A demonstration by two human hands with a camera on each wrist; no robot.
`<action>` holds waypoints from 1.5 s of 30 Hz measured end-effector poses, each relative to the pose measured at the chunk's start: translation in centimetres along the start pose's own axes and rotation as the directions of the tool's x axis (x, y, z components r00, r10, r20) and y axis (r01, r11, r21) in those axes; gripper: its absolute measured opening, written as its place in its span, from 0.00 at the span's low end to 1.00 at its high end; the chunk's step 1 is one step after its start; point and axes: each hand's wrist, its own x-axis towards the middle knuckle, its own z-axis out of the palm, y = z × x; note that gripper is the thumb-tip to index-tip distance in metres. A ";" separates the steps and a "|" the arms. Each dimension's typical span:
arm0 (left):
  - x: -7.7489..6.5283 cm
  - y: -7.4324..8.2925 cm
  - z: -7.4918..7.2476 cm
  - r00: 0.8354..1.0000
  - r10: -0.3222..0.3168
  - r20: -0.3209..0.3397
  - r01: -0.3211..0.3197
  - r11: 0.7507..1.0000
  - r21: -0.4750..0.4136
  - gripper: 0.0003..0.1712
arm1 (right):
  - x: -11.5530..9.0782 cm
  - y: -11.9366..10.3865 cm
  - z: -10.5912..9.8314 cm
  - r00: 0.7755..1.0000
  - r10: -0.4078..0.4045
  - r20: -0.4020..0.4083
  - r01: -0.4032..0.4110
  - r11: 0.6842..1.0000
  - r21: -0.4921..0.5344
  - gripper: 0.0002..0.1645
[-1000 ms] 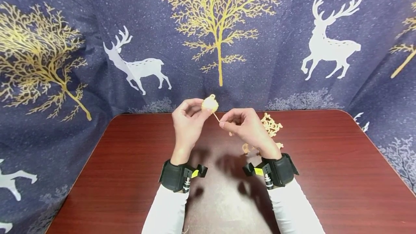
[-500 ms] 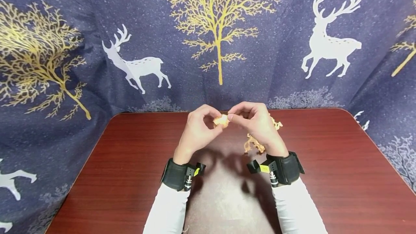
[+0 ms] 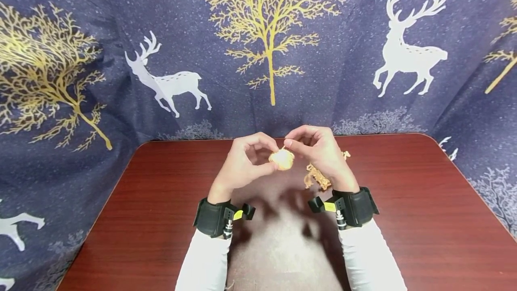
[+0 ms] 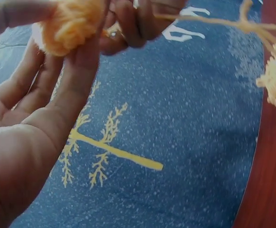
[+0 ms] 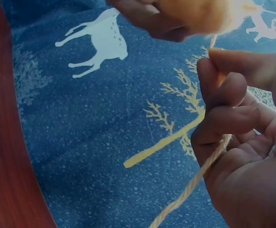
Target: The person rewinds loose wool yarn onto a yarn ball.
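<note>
My left hand [image 3: 242, 165] holds a small pale-yellow ball of yarn [image 3: 282, 159] between thumb and fingers, above the far middle of the red-brown table [image 3: 141, 219]. In the left wrist view the ball [image 4: 69, 23] sits at my fingertips. My right hand [image 3: 319, 152] pinches the yarn strand [image 5: 195, 183] just above the ball; the strand runs through its curled fingers. A loose heap of the same yarn [image 3: 319, 176] lies on the table under my right hand, partly hidden by it.
A dark blue cloth with gold trees and white deer [image 3: 266, 44] hangs behind and around the table. Black wrist bands [image 3: 216, 219] sit on both white sleeves.
My hands came together. One second ago the ball was raised in the left hand with a short strand stretched to the right hand; now the ball sits lower and the right fingers pinch right above it.
</note>
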 end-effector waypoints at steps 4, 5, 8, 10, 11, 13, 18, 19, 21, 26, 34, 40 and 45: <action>0.1 0.3 0.1 0.990 -0.003 -0.141 -0.019 0.988 -0.156 0.17 | 0.2 0.3 0.6 0.999 0.007 0.040 -0.006 0.999 -0.034 0.07; 0.1 0.3 0.1 0.983 -0.007 -0.182 -0.028 0.982 -0.189 0.18 | 0.2 0.3 0.7 0.999 0.011 0.047 -0.009 0.999 -0.043 0.07; 0.3 0.4 0.2 0.955 -0.021 -0.294 -0.059 0.964 -0.258 0.22 | 0.3 0.3 1.2 0.998 0.025 0.055 -0.021 0.997 -0.080 0.06; 0.4 0.5 0.2 0.935 -0.038 -0.351 -0.070 0.955 -0.288 0.24 | 0.2 0.1 1.5 0.997 0.046 0.061 -0.039 0.994 -0.103 0.06; 0.4 0.5 0.2 0.926 -0.048 -0.374 -0.070 0.953 -0.296 0.24 | 0.1 0.0 1.6 0.996 0.056 0.063 -0.049 0.992 -0.115 0.06; 0.5 0.5 0.2 0.910 -0.069 -0.410 -0.061 0.954 -0.295 0.22 | 0.0 -0.2 1.8 0.995 0.066 0.070 -0.056 0.990 -0.133 0.06; 0.7 0.4 0.2 0.861 -0.095 -0.499 -0.014 0.977 -0.211 0.17 | -0.1 -0.4 2.1 0.994 0.043 0.098 -0.025 0.982 -0.186 0.04; 0.7 0.3 0.2 0.852 -0.094 -0.516 -0.001 0.984 -0.180 0.17 | -0.2 -0.4 2.1 0.994 0.038 0.106 -0.017 0.981 -0.195 0.04; 0.8 0.1 0.1 0.837 -0.089 -0.540 0.038 0.994 -0.105 0.17 | -0.2 -0.5 2.2 0.992 0.034 0.120 -0.010 0.979 -0.202 0.03; 0.7 -0.4 0.1 0.850 -0.059 -0.524 0.144 0.982 0.123 0.17 | -0.4 -0.9 2.2 0.992 0.014 0.128 0.011 0.982 -0.191 0.03; 0.3 -0.7 -0.2 0.944 -0.050 -0.326 0.177 0.911 0.373 0.15 | -0.4 -1.2 1.7 0.997 -0.050 0.059 0.056 0.993 -0.106 0.05; 0.0 -0.6 -0.4 0.985 -0.142 -0.097 0.170 0.880 0.444 0.14 | -0.3 -1.2 0.9 0.998 -0.066 -0.004 0.066 0.997 -0.032 0.06; 0.0 -0.3 -0.3 0.986 -0.153 0.063 0.117 0.914 0.389 0.17 | -0.2 -1.0 0.5 0.996 -0.073 -0.050 0.075 0.997 0.026 0.06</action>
